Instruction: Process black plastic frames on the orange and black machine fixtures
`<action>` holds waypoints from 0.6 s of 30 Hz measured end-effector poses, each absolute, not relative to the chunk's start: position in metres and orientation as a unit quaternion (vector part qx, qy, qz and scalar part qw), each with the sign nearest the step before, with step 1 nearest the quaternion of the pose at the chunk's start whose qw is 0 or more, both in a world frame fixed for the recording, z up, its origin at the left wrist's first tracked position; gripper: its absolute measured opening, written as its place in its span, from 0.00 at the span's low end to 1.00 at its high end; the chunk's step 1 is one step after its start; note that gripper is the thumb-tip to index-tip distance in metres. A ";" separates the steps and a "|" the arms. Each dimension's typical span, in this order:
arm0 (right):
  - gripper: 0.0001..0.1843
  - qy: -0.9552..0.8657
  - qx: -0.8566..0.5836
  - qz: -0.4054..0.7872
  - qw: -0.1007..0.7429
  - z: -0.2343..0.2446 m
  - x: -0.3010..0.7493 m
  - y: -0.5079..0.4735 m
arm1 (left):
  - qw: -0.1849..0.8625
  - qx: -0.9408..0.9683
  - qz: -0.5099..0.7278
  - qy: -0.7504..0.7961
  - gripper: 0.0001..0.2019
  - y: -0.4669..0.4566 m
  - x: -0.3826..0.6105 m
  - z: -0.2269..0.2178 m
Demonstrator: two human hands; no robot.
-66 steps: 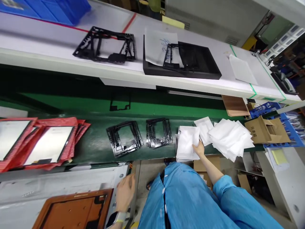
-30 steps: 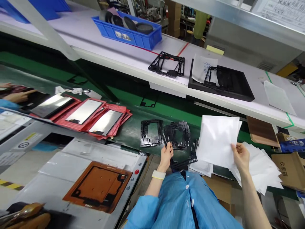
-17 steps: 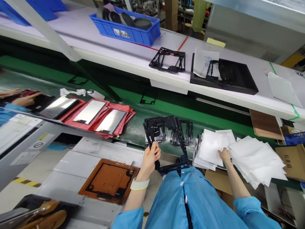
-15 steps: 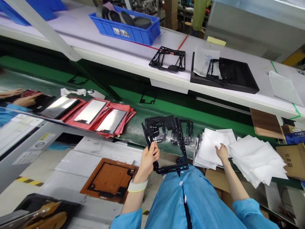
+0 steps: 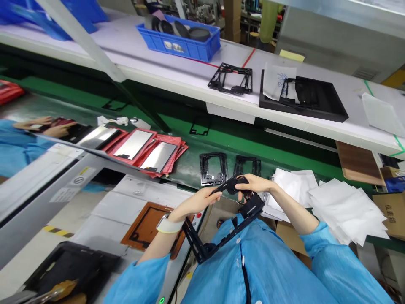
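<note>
A black plastic frame (image 5: 202, 251) is tilted in front of my blue jacket, with a wide open middle. My left hand (image 5: 199, 202) grips its left bar. On the far bar, my right hand (image 5: 255, 184) has its fingers curled around the edge by a dark block; part of the grip is hidden. Just beyond the hands, two more stacks of black frames (image 5: 213, 169) lie on the green bench. To the right of my right hand is a pile of white sheets (image 5: 294, 190).
Red-wrapped screen panels (image 5: 160, 156) lie at the left, beyond which a co-worker's hands (image 5: 58, 128) work. An orange-brown fixture plate (image 5: 142, 226) rests on the machine top. Above the bench runs a white shelf (image 5: 177, 80) with a blue crate (image 5: 186, 48). More white sheets (image 5: 348, 207) sit at right.
My right hand has left the white sheets and taken hold of the black frame. The frame has come closer to my body and tilted. The view has shifted slightly left.
</note>
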State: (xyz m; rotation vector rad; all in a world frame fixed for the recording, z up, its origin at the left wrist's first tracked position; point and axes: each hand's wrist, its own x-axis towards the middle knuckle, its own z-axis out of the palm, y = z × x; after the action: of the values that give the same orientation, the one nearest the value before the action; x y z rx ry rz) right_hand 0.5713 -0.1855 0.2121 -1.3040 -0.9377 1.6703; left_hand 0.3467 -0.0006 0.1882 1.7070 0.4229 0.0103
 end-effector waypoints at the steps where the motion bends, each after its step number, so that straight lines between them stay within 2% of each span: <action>1: 0.31 -0.361 -0.528 0.646 0.417 0.206 0.562 -0.185 | 0.605 0.770 0.029 0.199 0.19 0.000 0.345 0.193; 3: 0.32 -0.329 -0.550 0.620 0.453 0.193 0.543 -0.187 | 0.532 0.804 0.109 0.241 0.16 0.000 0.335 0.209; 5: 0.34 -0.285 -0.567 0.599 0.488 0.181 0.528 -0.189 | 0.466 0.805 0.226 0.287 0.18 -0.005 0.314 0.232; 7: 0.37 -0.223 -0.591 0.550 0.547 0.172 0.515 -0.188 | 0.446 0.770 0.313 0.331 0.16 -0.014 0.285 0.255; 9: 0.38 -0.145 -0.611 0.469 0.620 0.168 0.503 -0.184 | 0.490 0.726 0.323 0.358 0.17 -0.030 0.254 0.268; 13: 0.36 -0.032 -0.609 0.351 0.711 0.174 0.473 -0.173 | 0.638 0.670 0.161 0.343 0.25 -0.064 0.225 0.243; 14: 0.36 -0.019 -0.603 0.343 0.720 0.177 0.465 -0.170 | 0.661 0.645 0.160 0.348 0.26 -0.072 0.228 0.231; 18: 0.33 0.013 -0.574 0.367 0.732 0.185 0.430 -0.164 | 0.733 0.516 0.287 0.339 0.34 -0.090 0.256 0.195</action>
State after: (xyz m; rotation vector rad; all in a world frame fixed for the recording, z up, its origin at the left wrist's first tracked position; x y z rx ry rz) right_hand 0.4305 -0.1644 0.1849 -1.2630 0.0276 0.8080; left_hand 0.2560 -0.0905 0.1951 1.1341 0.7451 0.6312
